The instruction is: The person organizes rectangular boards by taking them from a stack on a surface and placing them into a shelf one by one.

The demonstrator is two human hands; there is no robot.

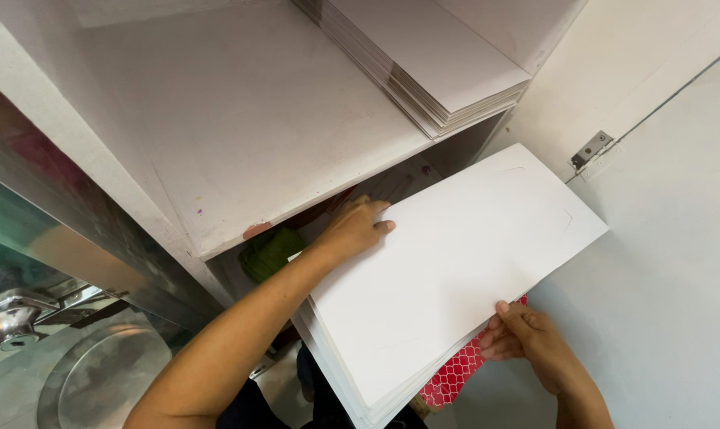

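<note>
So we've got a thick stack of white boards held at a slant under the white shelf. Our left hand lies mostly flat on top near its far edge, fingers spread, while our right hand clamps the near corner, thumb on top. A red patterned sheet peeks out underneath. Another stack of white sheets sits on the shelf, green stuff tucked below it.
</note>
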